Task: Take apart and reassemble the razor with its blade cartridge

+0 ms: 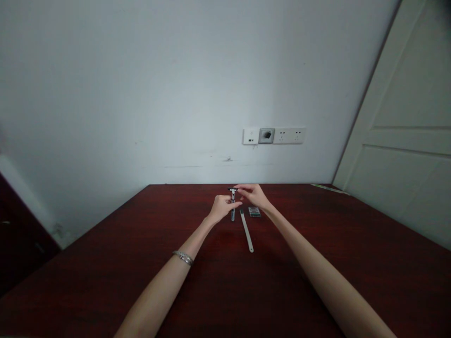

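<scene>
My left hand (222, 207) is closed round the handle of a small metal razor (233, 203), which it holds upright above the dark red table (225, 281). My right hand (252, 194) pinches the razor's head at the top with its fingertips. Just right of the razor, a long thin silver tool (246, 231) lies flat on the table and points toward me. A small dark packet (254, 211) lies on the table under my right wrist. A bracelet (183, 257) is on my left forearm.
The table reaches back to a white wall with a row of sockets (274, 135). A white door (405, 141) stands at the right. Dark furniture (17, 234) sits at the left edge. A thin pale strip (329, 188) lies at the table's far right corner.
</scene>
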